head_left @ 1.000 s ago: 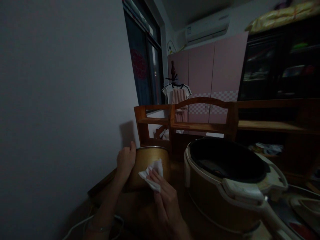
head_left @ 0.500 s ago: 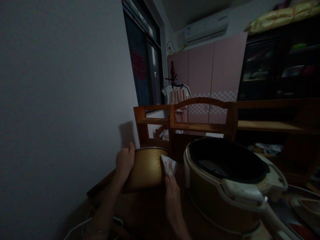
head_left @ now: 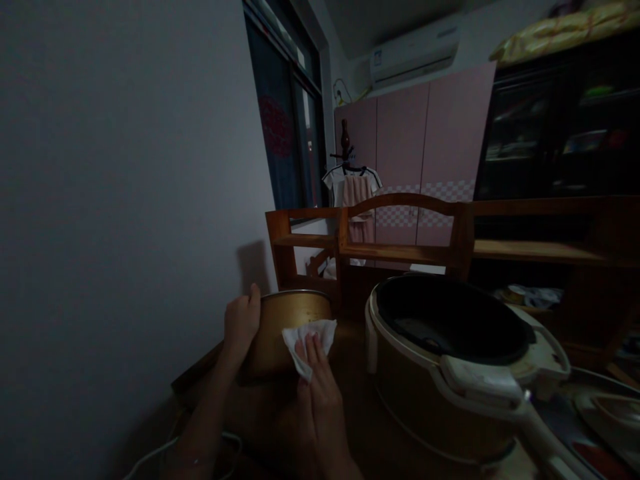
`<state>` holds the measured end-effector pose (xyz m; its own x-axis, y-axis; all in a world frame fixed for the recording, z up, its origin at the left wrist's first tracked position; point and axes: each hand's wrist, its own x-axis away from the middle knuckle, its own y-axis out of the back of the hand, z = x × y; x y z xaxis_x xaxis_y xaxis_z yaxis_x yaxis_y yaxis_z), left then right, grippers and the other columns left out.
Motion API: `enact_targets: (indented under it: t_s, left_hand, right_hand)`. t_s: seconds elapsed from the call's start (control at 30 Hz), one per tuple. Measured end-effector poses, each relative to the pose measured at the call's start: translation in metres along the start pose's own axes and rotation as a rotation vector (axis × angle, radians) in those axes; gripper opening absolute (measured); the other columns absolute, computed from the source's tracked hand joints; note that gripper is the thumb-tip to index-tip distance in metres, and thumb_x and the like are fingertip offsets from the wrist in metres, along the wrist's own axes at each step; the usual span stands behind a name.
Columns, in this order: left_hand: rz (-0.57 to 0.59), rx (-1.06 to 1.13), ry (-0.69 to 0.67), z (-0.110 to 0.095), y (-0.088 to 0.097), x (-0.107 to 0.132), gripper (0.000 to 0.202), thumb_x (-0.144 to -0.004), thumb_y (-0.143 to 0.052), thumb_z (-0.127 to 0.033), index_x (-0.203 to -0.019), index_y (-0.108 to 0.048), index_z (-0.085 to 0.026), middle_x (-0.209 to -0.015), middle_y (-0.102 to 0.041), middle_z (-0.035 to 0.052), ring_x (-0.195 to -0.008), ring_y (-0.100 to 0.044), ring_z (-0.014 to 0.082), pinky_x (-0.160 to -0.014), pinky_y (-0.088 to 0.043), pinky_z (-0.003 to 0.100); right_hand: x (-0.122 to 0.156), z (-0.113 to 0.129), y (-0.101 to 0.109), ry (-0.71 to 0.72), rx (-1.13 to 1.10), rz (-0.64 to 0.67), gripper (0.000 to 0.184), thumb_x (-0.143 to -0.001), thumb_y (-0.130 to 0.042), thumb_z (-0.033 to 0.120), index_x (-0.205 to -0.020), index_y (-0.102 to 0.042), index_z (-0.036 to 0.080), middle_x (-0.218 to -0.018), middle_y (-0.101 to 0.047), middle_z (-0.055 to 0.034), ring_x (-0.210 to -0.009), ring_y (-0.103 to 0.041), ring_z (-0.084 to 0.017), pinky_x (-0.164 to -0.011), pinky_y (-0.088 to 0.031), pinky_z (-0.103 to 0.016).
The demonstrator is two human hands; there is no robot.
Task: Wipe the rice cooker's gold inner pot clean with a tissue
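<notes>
A gold-coloured inner pot [head_left: 280,311] stands on the wooden desk, close to the wall, its metal rim upward. My left hand [head_left: 242,321] grips its rim at the left side, thumb up, the other fingers partly hidden. Against the pot's front, my right hand [head_left: 320,380] presses a white tissue [head_left: 315,331] under its fingers. To the right of that hand is the cooker body [head_left: 430,400], lidless, with a black inside and a pale rim and handle.
Behind the pots rises a wooden shelf unit [head_left: 400,253]. The white wall [head_left: 150,200] borders the left side. A white cord [head_left: 150,459] lies at the lower left. A lid-like object [head_left: 607,407] sits at the far right.
My right hand has moved left with the tissue, from the pot's right edge to the middle of its front. The pot and my left hand have shifted slightly left.
</notes>
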<state>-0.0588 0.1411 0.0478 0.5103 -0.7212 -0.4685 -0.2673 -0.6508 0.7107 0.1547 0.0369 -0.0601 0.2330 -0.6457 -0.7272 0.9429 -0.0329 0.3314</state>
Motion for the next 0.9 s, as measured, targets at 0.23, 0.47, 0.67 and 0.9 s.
enact_targets:
  t_s: [0.23,0.47,0.67,0.9]
  left_hand:
    - [0.059,-0.29,-0.13,0.016,0.01,0.004,0.074,-0.103,-0.01,-0.041,-0.115,-0.074,-0.006,-0.097,-0.075,0.0259,-0.096,-0.072,0.0371,-0.082,-0.05,0.041]
    - [-0.009,-0.448,-0.288,0.015,0.017,0.003,0.065,-0.103,-0.011,-0.029,-0.124,-0.067,-0.004,-0.096,-0.075,0.0219,-0.089,-0.072,0.0332,-0.075,-0.048,0.038]
    - [-0.022,-0.071,-0.298,-0.027,0.018,0.01,0.064,-0.104,-0.026,-0.053,-0.079,-0.073,-0.018,-0.09,-0.077,0.0146,-0.084,-0.072,0.0248,-0.073,-0.043,0.032]
    - [0.034,-0.263,-0.354,-0.051,0.005,0.002,0.083,-0.099,-0.017,-0.069,-0.072,-0.079,-0.021,-0.08,-0.076,0.0156,-0.082,-0.073,0.0329,-0.069,-0.043,0.038]
  right_hand:
    - [0.001,0.005,-0.001,0.164,0.185,0.064,0.07,-0.097,-0.035,0.007,-0.165,-0.019,0.016,-0.17,-0.02,-0.0112,-0.158,-0.012,-0.03,-0.125,-0.033,-0.056]
    - [-0.005,0.014,-0.003,0.166,0.315,0.158,0.077,-0.093,-0.041,0.007,-0.165,-0.015,0.014,-0.171,-0.013,-0.0117,-0.158,-0.01,-0.031,-0.126,-0.032,-0.055]
    - [-0.008,0.027,-0.013,0.19,0.332,0.204,0.081,-0.09,-0.046,0.009,-0.165,-0.015,0.012,-0.17,-0.014,-0.011,-0.157,-0.013,-0.031,-0.125,-0.033,-0.052]
    - [-0.007,0.028,-0.019,0.185,0.327,0.201,0.082,-0.089,-0.047,0.008,-0.165,-0.016,0.011,-0.17,-0.017,-0.0092,-0.157,-0.016,-0.028,-0.126,-0.033,-0.047]
